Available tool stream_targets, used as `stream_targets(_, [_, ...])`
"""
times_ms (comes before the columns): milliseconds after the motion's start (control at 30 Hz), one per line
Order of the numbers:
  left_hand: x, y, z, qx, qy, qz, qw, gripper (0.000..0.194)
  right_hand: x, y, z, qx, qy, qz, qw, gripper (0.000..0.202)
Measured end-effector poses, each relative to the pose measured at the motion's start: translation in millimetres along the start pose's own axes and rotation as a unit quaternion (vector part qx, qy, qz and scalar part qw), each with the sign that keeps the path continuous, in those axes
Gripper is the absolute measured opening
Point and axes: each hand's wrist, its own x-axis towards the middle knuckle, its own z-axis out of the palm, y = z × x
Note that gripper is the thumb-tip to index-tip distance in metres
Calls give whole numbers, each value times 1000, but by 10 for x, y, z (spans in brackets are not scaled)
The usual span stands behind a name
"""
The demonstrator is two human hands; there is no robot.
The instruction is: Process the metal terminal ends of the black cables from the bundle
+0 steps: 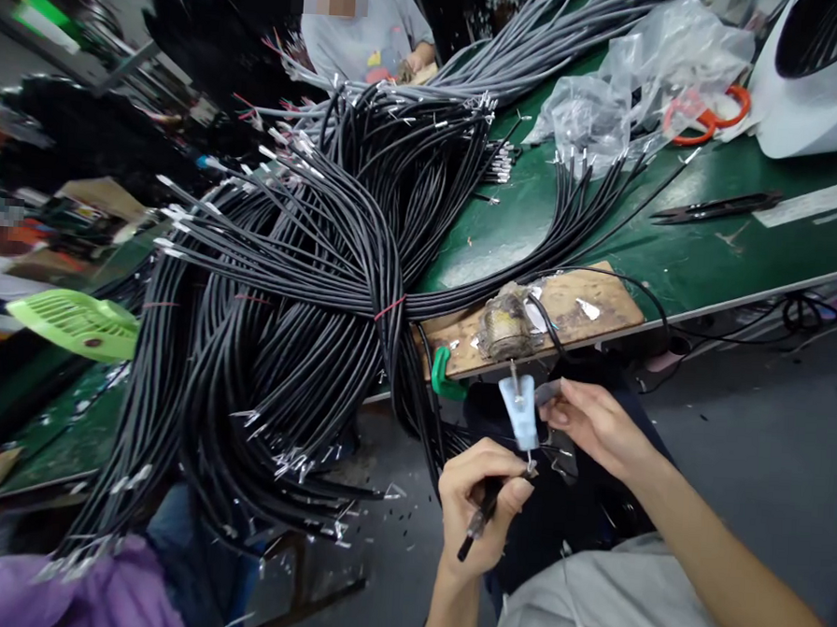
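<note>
Holds a black cable [482, 517] in the left hand [464, 489], curled snugly around it, slanting up and rightward to the narrow tip of a pale blue cone [521, 414] just beyond. Pinches a grey piece [547, 393] in the right hand [591, 418], thumb against fingers, just beside the cone. Note the cone's long axis, running from a motor-like lump [506, 329] down toward the left hand, nearer to that tip. Cannot tell contact between cable and cone.

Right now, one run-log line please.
left hand: holding black rod-like piece below blue cone | right hand: pinching grey piece beside cone | black cables: heaped over green table
</note>
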Motion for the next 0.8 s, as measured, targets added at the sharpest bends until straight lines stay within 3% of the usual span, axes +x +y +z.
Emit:
stream_targets(133, [-11,-33,-33,-34,-42,-5,999,14,-254,-61,-140,-182,76,-107,974,20])
stream_targets(200, [-12,-42,-41,-37,-54,-17,998,16,-362,-96,-94,-266,36,-154,951,17])
stream_targets(333, [-17,-18,-56,3,-85,-16,996,25,-425,-98,97,-351,-122,-214,903,26])
stream_targets(433, [-45,4,-82,49,-102,-23,993,29,-409,-36,184,-362,-129,-291,876,8])
stream_targets(500, [-82,-2,-101,55,-98,-33,993,26,-407,23,199,-361,-111,-317,870,14])
stream_targets(567, [-122,-24,-116,31,-74,-43,996,18,-409,92,197,-310,-122,-265,905,16])
stream_targets(667, [-154,-53,-125,5,-71,-29,997,15,-399,202,192,-121,-166,-60,977,27])
stream_targets(733, [-149,-47,-118,24,-110,8,994,20,-379,248,194,-40,-166,56,984,30])
stream_targets(800, [-135,-21,-99,47,-139,32,989,19,-345,242,203,-46,-149,93,983,27])
